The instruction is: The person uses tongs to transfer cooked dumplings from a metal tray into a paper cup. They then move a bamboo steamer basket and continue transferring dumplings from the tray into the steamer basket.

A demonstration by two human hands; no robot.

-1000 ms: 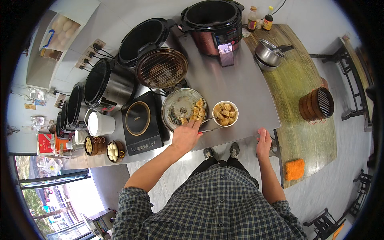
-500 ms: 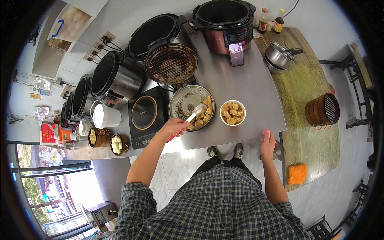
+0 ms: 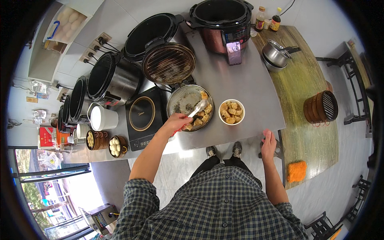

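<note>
Head view: left hand (image 3: 179,121) closed around the red grip of a pair of tongs (image 3: 196,109), metal end directed into a round ridged pan (image 3: 179,105). The tong tips lie over golden-brown dumplings (image 3: 206,117) gathered along the pan's right and lower side; cannot tell whether the tips grip a piece. Remaining pan surface, toward the left, is bare. Pan lid (image 3: 169,64) hinged up behind, dark ribbed inner face showing.

Right hand (image 3: 269,144) holds nothing visible; fingers loosely extended, just off the front corner of the metal counter (image 3: 240,80), near the wooden table (image 3: 294,92).

White bowl (image 3: 232,124) on the counter, right of the pan and apart from it, filled with similar browned pieces. Left of the pan: black induction cooktop (image 3: 142,114) with a ringed circle, then a white bucket (image 3: 104,118) and, nearer the front edge, a small steamer (image 3: 125,149) of pale round buns.

Behind, a red-brown cooker (image 3: 212,36), lidless, with a phone (image 3: 234,53) upright against its front. On the wooden table: metal pots (image 3: 276,56), a stacked steamer (image 3: 320,107), and an orange cloth (image 3: 297,171) at the near end.
</note>
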